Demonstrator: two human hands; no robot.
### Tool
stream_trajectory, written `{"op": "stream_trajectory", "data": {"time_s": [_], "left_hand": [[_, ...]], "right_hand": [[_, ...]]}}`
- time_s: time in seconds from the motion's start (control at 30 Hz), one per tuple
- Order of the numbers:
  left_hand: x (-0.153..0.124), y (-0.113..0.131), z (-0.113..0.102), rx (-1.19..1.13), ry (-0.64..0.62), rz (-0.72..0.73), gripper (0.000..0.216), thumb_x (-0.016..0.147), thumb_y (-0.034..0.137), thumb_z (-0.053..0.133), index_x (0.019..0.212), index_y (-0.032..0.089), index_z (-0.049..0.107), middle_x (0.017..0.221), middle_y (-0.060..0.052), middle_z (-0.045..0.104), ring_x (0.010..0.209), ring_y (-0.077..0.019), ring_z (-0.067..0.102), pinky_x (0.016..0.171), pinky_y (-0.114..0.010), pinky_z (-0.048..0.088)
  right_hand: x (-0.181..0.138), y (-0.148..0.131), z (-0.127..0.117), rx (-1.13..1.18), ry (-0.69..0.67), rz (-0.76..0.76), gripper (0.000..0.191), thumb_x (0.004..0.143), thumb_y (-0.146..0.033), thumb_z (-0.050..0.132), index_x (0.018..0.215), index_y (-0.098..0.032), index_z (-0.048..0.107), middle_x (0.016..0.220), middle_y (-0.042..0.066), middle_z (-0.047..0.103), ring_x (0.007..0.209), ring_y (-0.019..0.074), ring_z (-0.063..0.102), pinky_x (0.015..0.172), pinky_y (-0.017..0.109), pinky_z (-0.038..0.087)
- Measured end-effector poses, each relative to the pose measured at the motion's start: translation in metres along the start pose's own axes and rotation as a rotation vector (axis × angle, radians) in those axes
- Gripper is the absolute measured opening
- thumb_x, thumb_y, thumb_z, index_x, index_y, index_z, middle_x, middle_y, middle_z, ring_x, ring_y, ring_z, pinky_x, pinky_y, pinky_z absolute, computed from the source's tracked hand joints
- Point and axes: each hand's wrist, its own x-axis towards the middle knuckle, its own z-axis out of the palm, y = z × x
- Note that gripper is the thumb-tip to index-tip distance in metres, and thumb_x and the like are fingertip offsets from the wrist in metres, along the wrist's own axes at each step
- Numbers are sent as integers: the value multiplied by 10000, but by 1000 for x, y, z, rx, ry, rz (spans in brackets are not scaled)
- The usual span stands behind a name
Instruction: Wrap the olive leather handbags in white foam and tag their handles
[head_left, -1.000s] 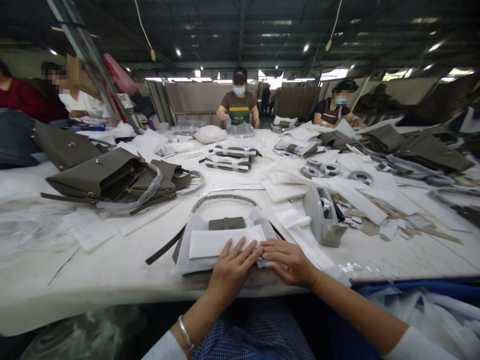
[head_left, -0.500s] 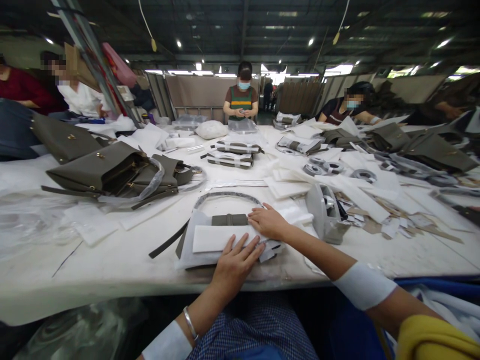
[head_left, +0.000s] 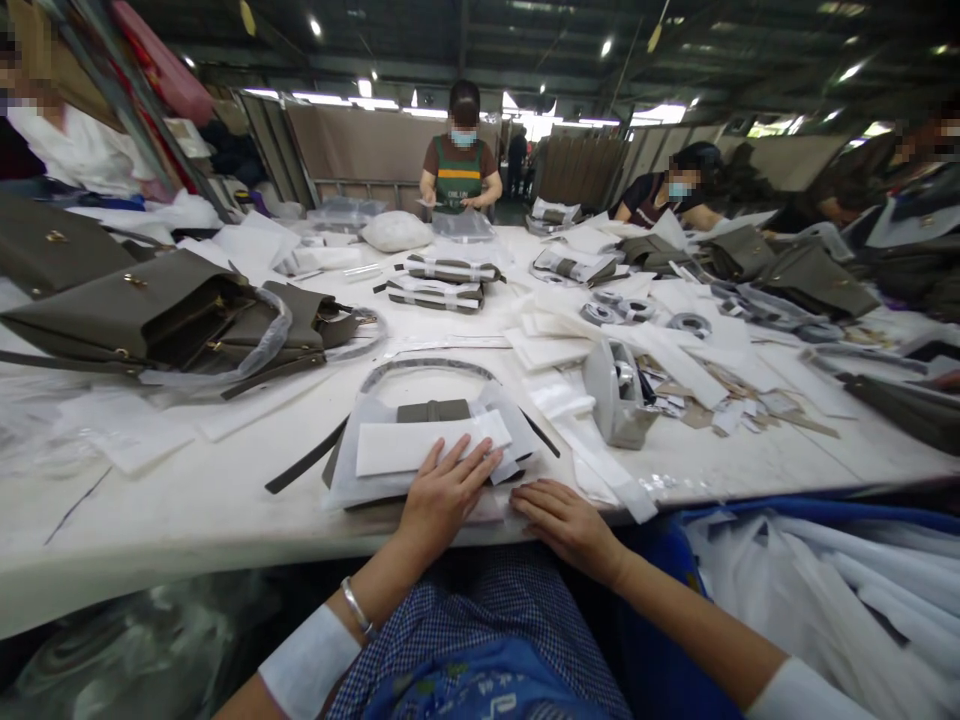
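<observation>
An olive-grey handbag (head_left: 432, 411) lies flat before me, mostly covered by white wrapping sheet. Its plastic-wrapped handle (head_left: 420, 366) arches toward the far side, and a dark strap (head_left: 306, 462) sticks out on each side. Across the bag rests a white foam strip (head_left: 390, 449). My left hand (head_left: 444, 492) presses on the strip's right part with its fingers spread. At the table's near edge, just right of the bag's lower corner, my right hand (head_left: 571, 522) lies with fingers stretched out on the tabletop. What is under those fingertips I cannot make out.
A grey tape dispenser (head_left: 619, 395) stands to the right, beside white foam strips (head_left: 600, 455). More handbags (head_left: 142, 310) are piled at left. Wrapped bundles (head_left: 435, 293) lie further back. A blue bin (head_left: 664, 570) holds white sheets. Co-workers stand around the table.
My right hand has left the bag's upper right side and come down to the table edge, uncovering the right strap. My left hand stays on the foam strip. The view has shifted.
</observation>
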Motion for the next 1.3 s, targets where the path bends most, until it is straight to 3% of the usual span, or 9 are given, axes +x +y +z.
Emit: {"op": "stream_trajectory", "data": {"time_s": [0.17,0.37,0.6,0.8,0.9,1.03,1.13,1.3], "left_hand": [[1,0,-1,9,6,6,497,978,331,518,1463,338,407,1494,30,456,1404,-230,399,1179,-488,290],[1,0,-2,10,8,23,506,970,286,529,1462,323,414,1481,1,481,1392,-234,419,1176,-493,297],[1,-1,-2,0,4,17,522,956,297,553,1459,327,417,1475,-6,493,1390,-229,422,1179,-488,295],[2,-1,1,-4,12,20,514,949,272,558,1446,316,436,1480,1,485,1384,-240,430,1171,-503,300],[2,-1,0,-32,8,10,512,942,258,564,1437,312,448,1474,1,493,1378,-239,438,1171,-502,302],[4,0,-10,-116,-19,-27,591,893,220,593,1455,295,425,1470,-6,501,1384,-230,430,1182,-487,288],[8,3,-19,-193,-45,-44,627,869,258,601,1467,253,410,1461,-26,514,1386,-240,427,1187,-491,275],[11,4,-11,-165,31,-73,421,966,380,530,1372,270,533,1371,-34,601,1319,-238,512,1145,-485,339]], "right_hand": [[23,5,10,121,103,-12,279,954,-159,536,1201,-195,661,1122,83,739,1087,201,672,971,381,551],[21,-19,8,213,168,97,293,953,-100,466,1094,-217,696,1013,50,768,957,170,722,876,316,595],[24,-21,-9,160,148,-2,152,956,-216,575,1070,-217,676,959,30,768,857,159,720,878,328,578],[55,-2,-23,-133,272,146,350,913,-194,638,1262,-209,615,1104,77,720,1077,230,622,971,392,481],[69,3,-21,-195,231,93,221,933,-169,589,1119,-239,687,978,38,738,957,200,632,865,357,465],[70,1,-16,-183,254,46,192,936,-142,556,969,-243,716,804,3,729,795,161,610,742,337,420],[63,0,-8,-163,274,42,187,923,-134,571,988,-236,714,796,2,726,776,161,600,727,335,412],[56,2,0,-142,269,36,248,922,-142,574,1105,-256,697,855,13,735,804,162,618,743,334,430]]}}
